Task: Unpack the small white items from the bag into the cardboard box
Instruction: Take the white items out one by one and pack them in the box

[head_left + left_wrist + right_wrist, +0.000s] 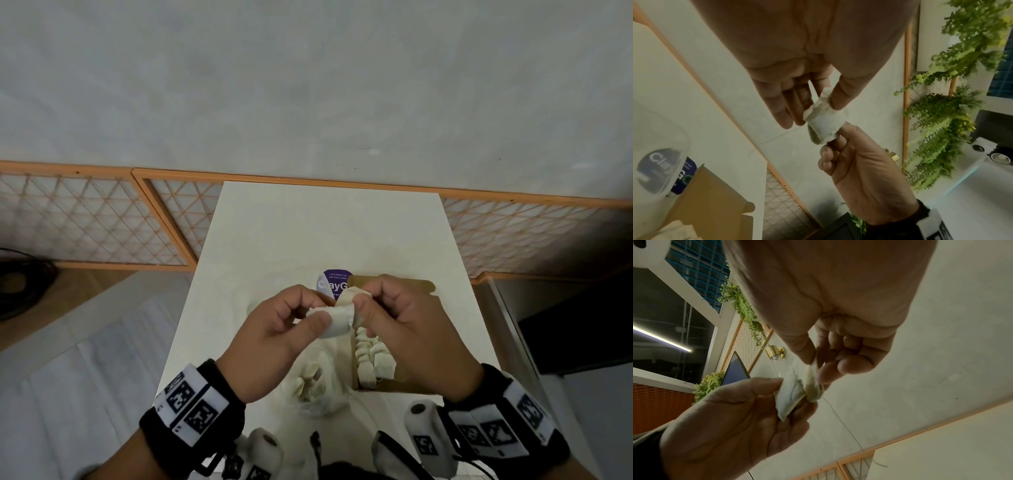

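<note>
Both hands are raised above the white table (pixel 308 222). My left hand (pixel 313 313) pinches a small white pouch (pixel 337 322) between thumb and fingers. My right hand (pixel 363 298) pinches a second, beige pouch (pixel 349 296) that touches the first. In the right wrist view the right hand (pixel 816 368) holds the greenish pouch (pixel 813 389), the left hand (pixel 793 395) holds the white pouch (pixel 791 392), and a thin thread (pixel 840 418) hangs down. The cardboard box (pixel 394 385) lies below the right hand with several white pouches (pixel 371 356) inside. A clear bag (pixel 329 377) holding more pouches lies left of it.
A purple and white label (pixel 334 284) shows on clear plastic behind the hands. An orange-framed lattice panel (pixel 102 222) runs along the wall behind the table. A dark cable coil (pixel 20 284) sits on the floor at far left. Plants (pixel 941 129) hang on the wall.
</note>
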The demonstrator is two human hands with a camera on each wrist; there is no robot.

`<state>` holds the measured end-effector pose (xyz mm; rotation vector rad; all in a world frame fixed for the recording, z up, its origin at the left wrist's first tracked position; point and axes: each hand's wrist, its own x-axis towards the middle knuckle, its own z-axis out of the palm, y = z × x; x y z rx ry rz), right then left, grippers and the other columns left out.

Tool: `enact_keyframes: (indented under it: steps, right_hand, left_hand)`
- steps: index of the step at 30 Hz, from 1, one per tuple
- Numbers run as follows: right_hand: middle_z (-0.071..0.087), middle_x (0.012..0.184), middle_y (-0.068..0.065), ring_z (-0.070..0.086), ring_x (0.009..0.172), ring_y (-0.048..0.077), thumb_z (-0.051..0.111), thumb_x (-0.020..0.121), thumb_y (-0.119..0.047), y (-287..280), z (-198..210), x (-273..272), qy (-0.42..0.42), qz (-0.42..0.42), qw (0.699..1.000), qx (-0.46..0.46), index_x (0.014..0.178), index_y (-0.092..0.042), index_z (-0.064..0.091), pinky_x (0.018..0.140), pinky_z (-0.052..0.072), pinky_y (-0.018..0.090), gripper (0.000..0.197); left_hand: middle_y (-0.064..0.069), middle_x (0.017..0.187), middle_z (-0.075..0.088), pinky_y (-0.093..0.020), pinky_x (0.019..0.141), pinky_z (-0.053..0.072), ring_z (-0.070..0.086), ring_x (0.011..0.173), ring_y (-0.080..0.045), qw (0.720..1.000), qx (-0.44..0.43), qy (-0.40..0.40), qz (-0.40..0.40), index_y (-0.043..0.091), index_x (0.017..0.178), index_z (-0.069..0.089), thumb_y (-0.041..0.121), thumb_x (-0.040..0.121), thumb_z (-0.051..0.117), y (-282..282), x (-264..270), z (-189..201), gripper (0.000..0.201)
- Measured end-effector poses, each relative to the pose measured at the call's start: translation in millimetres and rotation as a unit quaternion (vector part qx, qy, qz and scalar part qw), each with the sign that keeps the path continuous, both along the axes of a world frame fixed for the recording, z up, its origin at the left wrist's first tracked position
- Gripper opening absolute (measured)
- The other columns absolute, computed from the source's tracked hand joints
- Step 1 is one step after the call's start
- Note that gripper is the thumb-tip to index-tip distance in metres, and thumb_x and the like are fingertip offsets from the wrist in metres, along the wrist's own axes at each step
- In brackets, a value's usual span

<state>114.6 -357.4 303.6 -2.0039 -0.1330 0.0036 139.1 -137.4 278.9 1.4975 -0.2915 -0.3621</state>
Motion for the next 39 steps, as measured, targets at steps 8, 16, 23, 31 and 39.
enact_keyframes:
  steps: [8,16,23,31,39]
  right_hand:
    - [0.066,0.075,0.0,0.066,0.071,0.017,0.055,0.108,-0.021,6,-11,5,0.039,0.054,0.998,-0.006,0.096,-0.018,0.069,0.069,0.054,0.035,0.018]
    - [0.065,0.083,0.005,0.065,0.075,0.011,0.049,0.111,-0.019,13,-13,10,0.067,0.158,0.985,-0.024,0.096,-0.012,0.065,0.071,0.058,0.031,0.023]
    - [0.069,0.082,0.003,0.07,0.077,0.019,0.052,0.109,-0.031,25,-35,25,0.073,0.163,0.984,-0.019,0.1,-0.019,0.072,0.072,0.059,0.042,0.025]
    - [0.073,0.095,-0.001,0.066,0.086,0.019,0.054,0.102,-0.033,52,-156,33,0.179,0.231,0.907,-0.302,0.092,-0.02,0.071,0.075,0.049,0.033,0.023]
    - [0.069,0.117,0.004,0.064,0.106,0.028,0.048,0.097,-0.053,72,-225,36,0.232,0.27,0.829,-0.431,0.114,-0.022,0.069,0.091,0.053,0.04,0.041]
  left_hand:
    - [-0.017,0.108,0.072,-0.046,0.09,0.053,0.066,0.102,-0.038,1.0,-0.004,0.013,-0.01,0.015,0.09,0.07,0.034,0.088,0.07,7,2,-3,0.019]
    - [0.002,0.107,0.075,-0.025,0.081,0.056,0.072,0.091,-0.014,0.994,0.103,-0.045,0.007,0.008,0.088,0.065,0.016,0.095,0.073,9,2,-8,0.013]
    - [0.0,0.083,0.067,-0.039,0.077,0.061,0.066,0.074,-0.017,0.989,0.139,-0.016,0.041,0.026,0.108,0.067,0.016,0.092,0.077,27,7,-20,0.021]
    - [0.006,0.095,0.079,-0.052,0.09,0.059,0.076,0.09,-0.018,0.975,0.211,0.027,0.065,0.034,0.094,0.076,0.019,0.098,0.069,56,-5,-48,0.017]
    - [0.005,0.097,0.079,-0.053,0.092,0.058,0.076,0.092,-0.018,0.97,0.213,0.062,0.095,0.035,0.093,0.075,0.018,0.099,0.069,76,-15,-57,0.018]
